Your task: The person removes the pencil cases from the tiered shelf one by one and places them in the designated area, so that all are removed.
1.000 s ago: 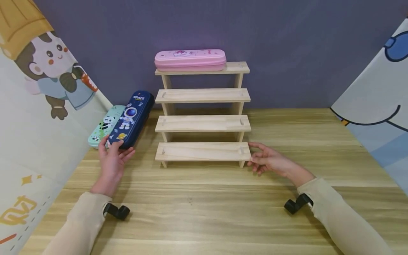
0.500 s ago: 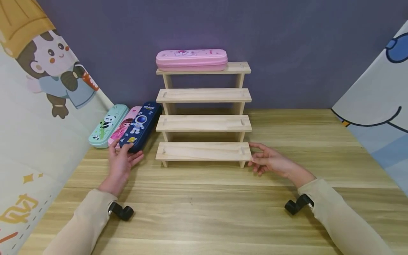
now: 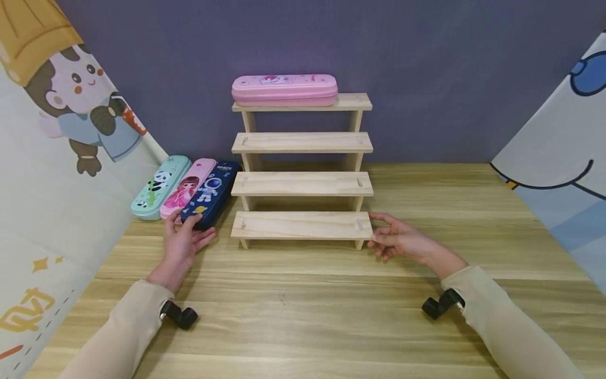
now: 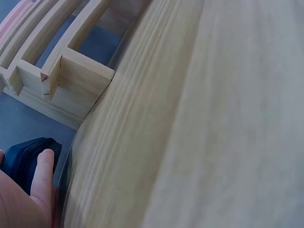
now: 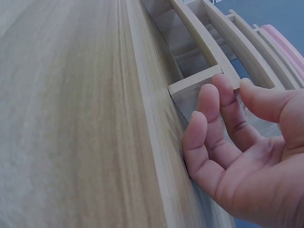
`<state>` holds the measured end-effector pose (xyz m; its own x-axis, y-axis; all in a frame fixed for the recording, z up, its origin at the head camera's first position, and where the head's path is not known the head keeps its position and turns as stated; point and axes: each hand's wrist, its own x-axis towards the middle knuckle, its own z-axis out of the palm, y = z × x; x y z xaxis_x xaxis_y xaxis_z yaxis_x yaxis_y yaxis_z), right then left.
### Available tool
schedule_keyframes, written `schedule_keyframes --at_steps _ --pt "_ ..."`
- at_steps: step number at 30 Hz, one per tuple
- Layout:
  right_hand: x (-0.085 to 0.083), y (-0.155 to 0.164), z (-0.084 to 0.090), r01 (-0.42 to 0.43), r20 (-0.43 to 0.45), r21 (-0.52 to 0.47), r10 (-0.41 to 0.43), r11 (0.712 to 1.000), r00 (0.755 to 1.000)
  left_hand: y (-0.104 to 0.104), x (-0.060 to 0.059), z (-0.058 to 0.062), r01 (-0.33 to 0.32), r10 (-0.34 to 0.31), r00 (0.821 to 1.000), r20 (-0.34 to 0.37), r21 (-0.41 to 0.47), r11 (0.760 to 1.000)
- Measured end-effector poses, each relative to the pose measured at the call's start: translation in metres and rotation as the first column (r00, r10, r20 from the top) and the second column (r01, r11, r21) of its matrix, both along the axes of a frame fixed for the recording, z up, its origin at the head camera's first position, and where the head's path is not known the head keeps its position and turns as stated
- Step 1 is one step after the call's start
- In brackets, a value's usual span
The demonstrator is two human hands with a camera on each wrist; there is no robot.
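Now the left hand (image 3: 182, 243) grips the near end of the navy case (image 3: 210, 195), which has come down flat on the table (image 3: 303, 305) beside the pink girl case (image 3: 184, 188), close to the rack (image 3: 301, 225). Earlier it was lifted over the panda case (image 3: 160, 187). The right hand (image 3: 402, 239), fingers loosely open, stays touching the rack's lowest step.

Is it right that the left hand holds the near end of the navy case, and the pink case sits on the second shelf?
Not quite. In the head view the left hand does hold the navy case, but the pink case lies on the top shelf.
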<state>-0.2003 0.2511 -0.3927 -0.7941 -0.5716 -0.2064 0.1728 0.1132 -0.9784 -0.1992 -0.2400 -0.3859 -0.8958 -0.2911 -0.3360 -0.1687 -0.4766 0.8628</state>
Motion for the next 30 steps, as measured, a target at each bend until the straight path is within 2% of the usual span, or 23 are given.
schedule_keyframes --at_steps 9,19,27,30 --pt "-0.0004 -0.0009 -0.0001 0.003 0.009 -0.006 -0.003 1.000 1.000 0.0002 -0.0011 0.0023 0.019 -0.020 1.000 0.024 0.040 0.999" --pt "0.0008 -0.0016 -0.0001 0.005 0.011 -0.012 -0.005 1.000 1.000 0.0002 -0.0045 0.0019 0.005 -0.007 1.000 0.031 0.067 0.998" --pt "0.0007 -0.0008 -0.0013 0.006 0.004 -0.008 -0.006 1.000 1.000 -0.0015 -0.0050 0.0022 0.009 -0.012 0.998 0.060 0.049 0.999" --pt "0.0009 -0.0006 -0.0018 0.000 -0.001 -0.010 0.000 1.000 1.000 -0.0014 -0.0051 0.0020 0.020 -0.021 0.998 0.054 0.018 1.000"
